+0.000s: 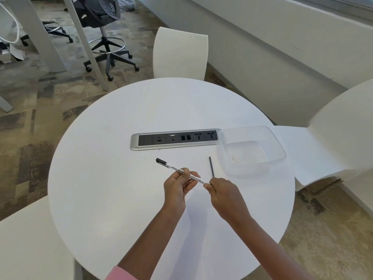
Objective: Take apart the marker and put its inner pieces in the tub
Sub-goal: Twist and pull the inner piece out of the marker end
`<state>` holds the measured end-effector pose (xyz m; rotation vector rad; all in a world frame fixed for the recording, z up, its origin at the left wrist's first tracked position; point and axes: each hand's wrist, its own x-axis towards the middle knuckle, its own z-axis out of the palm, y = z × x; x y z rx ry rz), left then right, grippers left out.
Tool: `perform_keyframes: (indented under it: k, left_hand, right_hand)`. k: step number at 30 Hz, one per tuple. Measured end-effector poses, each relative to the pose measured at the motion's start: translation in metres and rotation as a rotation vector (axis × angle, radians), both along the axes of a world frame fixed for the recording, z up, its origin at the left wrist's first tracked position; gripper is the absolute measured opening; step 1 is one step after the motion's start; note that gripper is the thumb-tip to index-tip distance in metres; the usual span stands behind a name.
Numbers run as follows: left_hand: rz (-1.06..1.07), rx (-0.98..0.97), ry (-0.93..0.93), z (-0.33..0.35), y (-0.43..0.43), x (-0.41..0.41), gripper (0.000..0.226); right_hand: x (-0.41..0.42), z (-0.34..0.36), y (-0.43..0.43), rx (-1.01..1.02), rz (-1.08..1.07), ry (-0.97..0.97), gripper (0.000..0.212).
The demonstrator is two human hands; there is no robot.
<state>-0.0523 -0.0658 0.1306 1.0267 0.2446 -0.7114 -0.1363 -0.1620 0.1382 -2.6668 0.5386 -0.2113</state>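
The clear plastic tub [281, 152] sits at the right side of the round white table [113, 199], its near-left corner touching the end of the built-in power and data strip [173, 140]. Looks like nothing is in it – just a faint whitish smear on the bottom, can't tell what that is.

The whiteboard marker [175, 169] is held up over the middle of the table, angled so the black cap with its clip points up-left and the other end runs down-right. The left hand [178, 187] has the white barrel pinched around the middle, thumb and fingertips curled onto it right over the printed label. The right hand [224, 194] is closed around the lower-right end of the barrel, fingertips bunched together there – what exactly they're pinching is hidden under the fingers.

A thin dark rod [211, 167], probably the ink core, shows between the marker and the tub, running from near the right hand's fingers up toward the strip. Can't tell if it's lying flat on the table or held by the right hand at its bottom end. It's just beside the tub but not touching it.

Around the table: a white chair [180, 53] on the far side, another one [331, 138] on the right behind the tub, and a black office chair [101, 15] further back on the carpet. A pink sleeve [119, 274] edge shows on the left arm.
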Motion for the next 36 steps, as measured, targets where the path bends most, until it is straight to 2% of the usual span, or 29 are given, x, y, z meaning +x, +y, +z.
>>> perform_keyframes:
  k: [6,11,13,15,17,18,21,23,27,29,32,34,36]
  left_hand:
    - [-0.027,0.03,0.019,-0.003,0.002,-0.002,0.016]
    - [-0.056,0.043,0.022,-0.006,0.003,-0.005,0.017]
    - [-0.063,0.044,0.023,-0.007,0.003,-0.005,0.017]
    - [-0.067,0.047,0.026,-0.009,0.003,-0.005,0.018]
    - [-0.063,0.056,0.033,-0.01,0.004,-0.005,0.017]
    - [-0.056,0.059,0.04,-0.011,0.005,-0.005,0.016]
    - [-0.035,0.061,0.066,-0.013,0.007,-0.004,0.016]
    - [-0.028,0.058,0.072,-0.011,0.006,-0.001,0.017]
    - [-0.019,0.048,0.078,-0.007,0.004,0.002,0.021]
    - [-0.005,0.04,0.085,-0.005,0.003,0.002,0.022]
    - [0.021,0.022,0.089,-0.002,0.001,0.005,0.019]
    - [0.042,0.009,0.088,0.0,0.0,0.007,0.018]
    - [0.068,-0.007,0.078,0.002,-0.002,0.009,0.015]
  right_hand:
    - [0.001,0.012,-0.007,0.806,-0.252,0.122,0.043]
    - [-0.002,0.011,-0.021,1.676,-0.476,0.299,0.038]
    - [-0.003,0.008,-0.024,1.901,-0.526,0.331,0.041]
    - [-0.003,0.006,-0.024,2.011,-0.537,0.346,0.045]
    - [-0.003,0.005,-0.021,1.915,-0.509,0.348,0.043]
    - [-0.003,0.004,-0.018,1.746,-0.47,0.344,0.042]
    - [-0.004,0.007,-0.006,1.047,-0.274,0.271,0.043]
    - [-0.005,0.009,-0.002,0.679,-0.136,0.212,0.043]
    - [-0.007,0.001,-0.001,0.173,0.047,0.19,0.032]
    - [-0.006,-0.01,-0.002,0.05,0.083,0.087,0.032]
    - [-0.005,-0.022,-0.006,-0.019,0.046,-0.116,0.039]
    - [-0.004,-0.024,-0.009,-0.023,0.025,-0.164,0.047]
    - [-0.002,-0.018,-0.011,0.009,0.014,-0.206,0.042]
